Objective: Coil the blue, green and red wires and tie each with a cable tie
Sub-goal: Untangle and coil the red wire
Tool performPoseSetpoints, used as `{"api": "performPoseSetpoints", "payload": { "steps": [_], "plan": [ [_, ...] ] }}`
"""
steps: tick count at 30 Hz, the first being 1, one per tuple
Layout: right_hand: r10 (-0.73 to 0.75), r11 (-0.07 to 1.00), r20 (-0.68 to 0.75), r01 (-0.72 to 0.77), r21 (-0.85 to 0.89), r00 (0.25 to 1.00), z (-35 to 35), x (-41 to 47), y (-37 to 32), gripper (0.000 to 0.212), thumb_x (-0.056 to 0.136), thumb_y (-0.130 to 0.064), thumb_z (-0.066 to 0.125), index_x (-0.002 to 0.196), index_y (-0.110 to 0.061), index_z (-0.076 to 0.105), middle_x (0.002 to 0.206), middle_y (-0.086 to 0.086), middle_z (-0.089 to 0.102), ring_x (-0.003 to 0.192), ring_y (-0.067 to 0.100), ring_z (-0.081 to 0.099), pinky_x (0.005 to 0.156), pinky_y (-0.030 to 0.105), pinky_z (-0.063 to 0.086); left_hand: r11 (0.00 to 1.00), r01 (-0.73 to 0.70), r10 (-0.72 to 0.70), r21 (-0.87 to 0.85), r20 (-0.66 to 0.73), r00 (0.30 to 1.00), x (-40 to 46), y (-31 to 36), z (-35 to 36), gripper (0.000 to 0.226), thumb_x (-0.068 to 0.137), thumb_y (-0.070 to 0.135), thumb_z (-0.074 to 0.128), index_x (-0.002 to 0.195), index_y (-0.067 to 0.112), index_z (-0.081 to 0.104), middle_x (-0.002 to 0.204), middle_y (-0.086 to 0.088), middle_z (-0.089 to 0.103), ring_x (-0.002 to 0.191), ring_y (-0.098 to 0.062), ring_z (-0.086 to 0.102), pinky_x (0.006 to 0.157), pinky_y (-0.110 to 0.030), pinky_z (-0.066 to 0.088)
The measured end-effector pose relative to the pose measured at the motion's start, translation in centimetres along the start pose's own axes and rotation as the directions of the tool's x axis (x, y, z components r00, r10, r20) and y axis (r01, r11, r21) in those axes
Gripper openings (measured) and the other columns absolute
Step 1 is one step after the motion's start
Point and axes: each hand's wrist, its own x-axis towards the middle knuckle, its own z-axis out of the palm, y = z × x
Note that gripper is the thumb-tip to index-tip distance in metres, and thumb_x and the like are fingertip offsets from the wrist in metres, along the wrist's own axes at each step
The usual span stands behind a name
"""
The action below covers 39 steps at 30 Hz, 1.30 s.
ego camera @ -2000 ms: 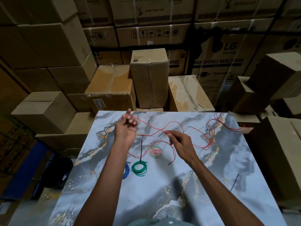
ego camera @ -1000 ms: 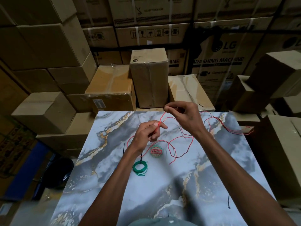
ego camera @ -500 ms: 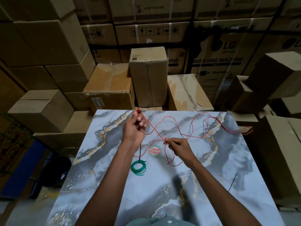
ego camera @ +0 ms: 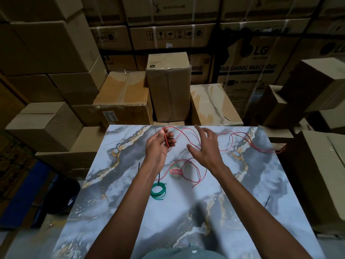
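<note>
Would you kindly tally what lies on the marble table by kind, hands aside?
Thin insulated wires: 2, loose red wire, coiled green wire
Black plastic cable ties: 3
Round red-and-green label: 1
Total: 6

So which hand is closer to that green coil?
Left. The left hand grips the red wire up the table from the green coil; the right hand hovers open, further right.

We read "LG" and "WASHING MACHINE" on a carton (ego camera: 248,71); "Patel" on a round label (ego camera: 175,171).
</note>
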Motion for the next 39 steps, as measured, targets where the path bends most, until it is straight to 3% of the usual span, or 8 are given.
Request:
{"api": "performPoseSetpoints", "payload": {
  "steps": [5, 11, 14, 19, 26, 30, 34, 39],
  "plan": [
    [-0.217, 0.976, 0.056, 0.214, 0.048, 0.975, 1.0, 2.4, -2.7, 0.046, 0.104, -0.039, 0.050, 0.147, -0.025, 0.051, 0.144, 0.005, 0.053, 0.134, 0.024, 0.042, 0.109, 0.042, 0.038, 0.995, 0.095, -0.090, -0.043, 0.103, 0.991, -0.8, 0.4, 0.7, 0.024, 0.108, 0.013, 0.034, 0.099, 0.007, 0.055, 0.068, -0.002, 0.061, 0.059, -0.012, 0.057, 0.059, -0.022, 0.051],
    [-0.145, 0.933, 0.147, 0.086, 0.349, 0.978, 2.4, 0.3, -2.8, 0.025, 0.110, -0.029, 0.045, 0.095, -0.016, 0.060, 0.078, 0.002, 0.065, 0.068, 0.016, 0.064, 0.072, 0.047, 0.053, 0.959, 0.195, -0.167, -0.206, 0.147, 0.975, -0.4, 0.6, 0.0, 0.026, 0.107, 0.016, 0.033, 0.101, 0.007, 0.057, 0.068, 0.001, 0.059, 0.056, -0.010, 0.055, 0.055, -0.021, 0.049],
    [-0.148, 0.926, 0.192, 0.068, 0.370, 0.970, 2.8, -1.8, -3.0, 0.024, 0.109, -0.029, 0.047, 0.095, -0.019, 0.064, 0.069, -0.003, 0.059, 0.061, 0.013, 0.055, 0.066, 0.036, 0.048, 0.948, 0.155, -0.140, -0.279, 0.074, 0.987, 0.3, 0.1, -0.7, 0.028, 0.107, 0.015, 0.034, 0.105, 0.006, 0.060, 0.074, 0.000, 0.067, 0.064, -0.011, 0.065, 0.060, -0.023, 0.055],
    [-0.098, 0.919, 0.274, -0.019, 0.393, 0.957, 2.1, -4.8, -2.3, 0.026, 0.107, -0.031, 0.052, 0.112, -0.021, 0.075, 0.092, -0.006, 0.074, 0.080, 0.004, 0.065, 0.070, 0.021, 0.048, 0.969, -0.004, -0.022, -0.245, -0.106, 0.994, 2.0, -0.3, -1.9, 0.030, 0.108, 0.015, 0.034, 0.112, -0.001, 0.059, 0.092, -0.011, 0.075, 0.084, -0.021, 0.075, 0.070, -0.028, 0.060],
    [-0.102, 0.953, 0.447, -0.041, 0.300, 0.889, -0.2, -6.0, -3.3, 0.026, 0.101, -0.030, 0.060, 0.125, -0.029, 0.072, 0.073, -0.011, 0.063, 0.062, 0.001, 0.055, 0.066, 0.022, 0.049, 0.977, -0.177, 0.199, 0.118, -0.216, 0.956, 2.9, -0.9, -3.5, 0.031, 0.109, 0.016, 0.032, 0.115, 0.001, 0.058, 0.099, -0.012, 0.074, 0.092, -0.022, 0.075, 0.082, -0.030, 0.059],
    [-0.161, 0.968, 0.312, 0.087, 0.236, 0.936, -3.6, -4.2, -4.3, 0.018, 0.098, -0.025, 0.065, 0.106, -0.019, 0.080, 0.088, -0.004, 0.076, 0.075, 0.007, 0.067, 0.074, 0.028, 0.052, 0.820, -0.244, 0.303, 0.517, -0.031, 0.952, 2.6, -1.8, -6.0, 0.031, 0.109, 0.023, 0.034, 0.109, 0.006, 0.060, 0.089, -0.011, 0.074, 0.080, -0.022, 0.074, 0.075, -0.031, 0.060],
    [-0.196, 0.964, 0.200, 0.152, 0.217, 0.960, -6.5, -1.5, -4.4, 0.014, 0.095, -0.029, 0.071, 0.099, -0.020, 0.081, 0.091, -0.004, 0.076, 0.083, 0.013, 0.068, 0.079, 0.037, 0.056, 0.668, -0.269, 0.127, 0.694, 0.250, 0.960, 1.2, -3.0, -6.6, 0.030, 0.107, 0.025, 0.039, 0.101, 0.010, 0.064, 0.083, -0.010, 0.075, 0.070, -0.030, 0.072, 0.070, -0.042, 0.060],
    [-0.168, 0.947, 0.061, 0.144, 0.286, 0.984, -7.3, 1.5, -3.5, 0.018, 0.088, -0.034, 0.080, 0.094, -0.018, 0.082, 0.073, 0.004, 0.070, 0.066, 0.017, 0.061, 0.062, 0.030, 0.047, 0.752, -0.173, -0.116, 0.636, 0.386, 0.915, -0.4, -3.4, -5.2, 0.036, 0.099, 0.024, 0.043, 0.096, -0.005, 0.064, 0.069, -0.018, 0.069, 0.051, -0.027, 0.058, 0.056, -0.032, 0.050]
  ]
}}
